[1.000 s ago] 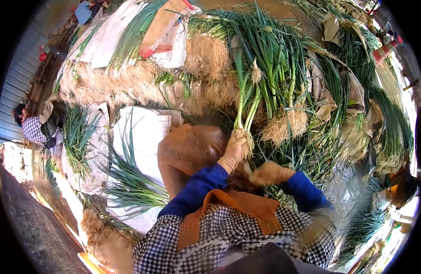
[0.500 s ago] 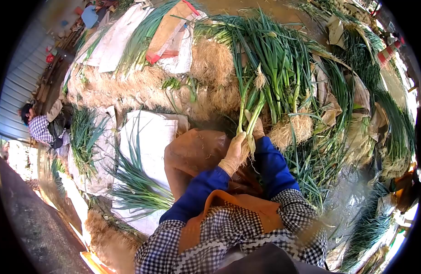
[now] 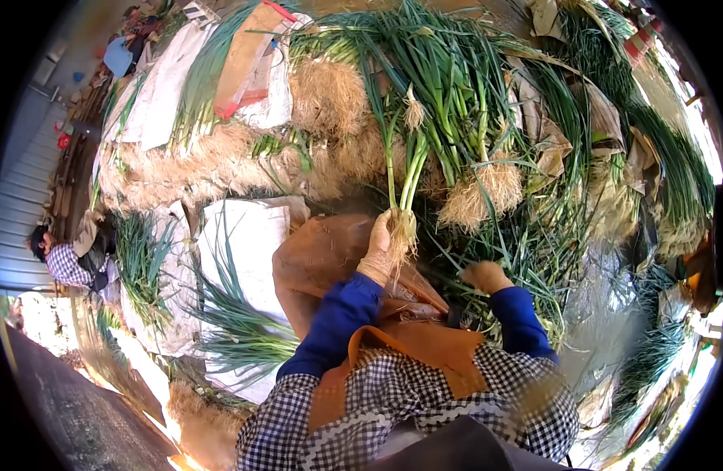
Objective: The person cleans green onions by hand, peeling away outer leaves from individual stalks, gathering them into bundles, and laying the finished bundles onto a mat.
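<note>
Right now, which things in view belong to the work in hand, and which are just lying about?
Likely in the work: green stalks, held by the left hand; right hand, apart from them; rooted bundle just beyond.

Perhaps just lying about: white sack; leafy bunch on that sack; red-edged brown sheet.

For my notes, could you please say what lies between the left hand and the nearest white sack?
In the head view, the brown apron lies between the left hand and the white sack.

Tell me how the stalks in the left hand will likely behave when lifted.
The stalks should be fairly stiff near the base, where they run straight above the left hand. Their thin, narrow leaves probably flop. The loose, stringy roots may snag.
</note>
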